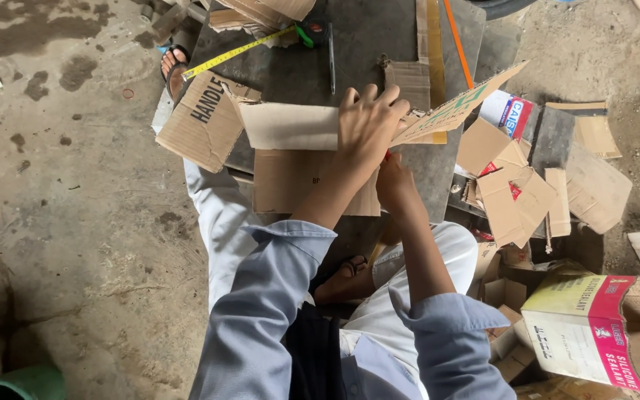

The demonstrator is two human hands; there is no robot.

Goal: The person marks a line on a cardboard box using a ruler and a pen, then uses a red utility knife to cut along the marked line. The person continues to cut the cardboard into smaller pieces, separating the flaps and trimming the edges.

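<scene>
My left hand (367, 126) presses flat on a brown cardboard sheet (290, 127) lying on a dark board (357, 44), fingers spread. Just below it my right hand (394, 181) is closed around a small tool with a red part showing at the top; the tool is mostly hidden, so I cannot tell what kind it is. The cardboard has flaps that stick out to the left and right.
A yellow tape measure (238, 50) and a dark pen (331, 55) lie on the board's far side. Cardboard offcuts (516, 192) pile up on the right, with a pink and white printed box (583, 326). A green bucket (16, 384) stands bottom left on the concrete floor.
</scene>
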